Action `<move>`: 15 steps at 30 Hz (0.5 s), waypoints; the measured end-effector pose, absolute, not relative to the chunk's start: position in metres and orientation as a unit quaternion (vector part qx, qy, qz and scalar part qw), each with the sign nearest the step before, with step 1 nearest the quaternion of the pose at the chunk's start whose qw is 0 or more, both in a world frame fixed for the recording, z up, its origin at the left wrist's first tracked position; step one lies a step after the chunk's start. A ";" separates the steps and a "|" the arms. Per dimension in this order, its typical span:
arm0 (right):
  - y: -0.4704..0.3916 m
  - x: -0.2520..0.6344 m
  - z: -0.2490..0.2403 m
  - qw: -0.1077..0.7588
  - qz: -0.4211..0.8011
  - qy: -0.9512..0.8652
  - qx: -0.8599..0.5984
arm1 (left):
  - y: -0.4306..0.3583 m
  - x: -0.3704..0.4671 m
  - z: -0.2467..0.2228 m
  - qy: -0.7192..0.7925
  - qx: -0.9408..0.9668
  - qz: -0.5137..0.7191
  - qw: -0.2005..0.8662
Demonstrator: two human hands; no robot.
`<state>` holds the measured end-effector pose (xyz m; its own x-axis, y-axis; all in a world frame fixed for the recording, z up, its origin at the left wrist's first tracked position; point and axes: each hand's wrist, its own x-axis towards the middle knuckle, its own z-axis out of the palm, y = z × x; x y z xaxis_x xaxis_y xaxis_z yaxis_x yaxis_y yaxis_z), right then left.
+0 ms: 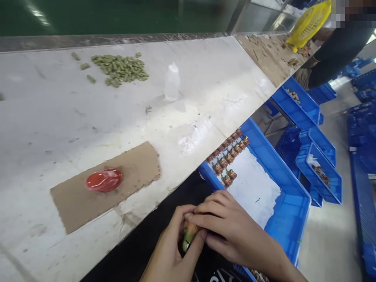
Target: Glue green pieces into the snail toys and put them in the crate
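Observation:
Close to my body, over my dark clothing, my left hand point(176, 243) is closed around a small green and orange figurine point(189, 237). My right hand point(229, 227) meets it from the other side, its fingers pressed on the figurine's upper end. Fingers cover much of the piece. Beyond my right hand stands a blue crate point(293, 231) lined with white paper, where small brown and green figurines point(227, 158) are set in rows. On the table, a red glossy dish point(104, 180) rests on a piece of cardboard point(138, 160).
A pile of small green pieces point(120, 69) lies on the white table point(123, 113), with a translucent bottle point(172, 83) standing nearby. More blue crates point(320, 168) are at the right. Another person holds a yellow basket-like object point(310, 23) at the far end.

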<state>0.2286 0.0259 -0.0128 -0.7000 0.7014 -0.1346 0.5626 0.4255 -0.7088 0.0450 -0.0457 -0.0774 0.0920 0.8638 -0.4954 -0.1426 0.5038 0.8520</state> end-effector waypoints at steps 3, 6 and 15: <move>0.028 0.258 -0.028 0.158 0.412 -0.760 -0.477 | -0.042 0.051 -0.080 0.581 0.345 0.345 0.652; 0.044 0.310 -0.059 0.242 0.365 -0.612 -0.658 | -0.039 0.052 -0.077 0.617 0.376 0.316 0.615; 0.090 0.419 -0.172 0.209 0.261 -0.447 -0.829 | -0.058 0.052 -0.100 0.606 0.446 0.291 0.590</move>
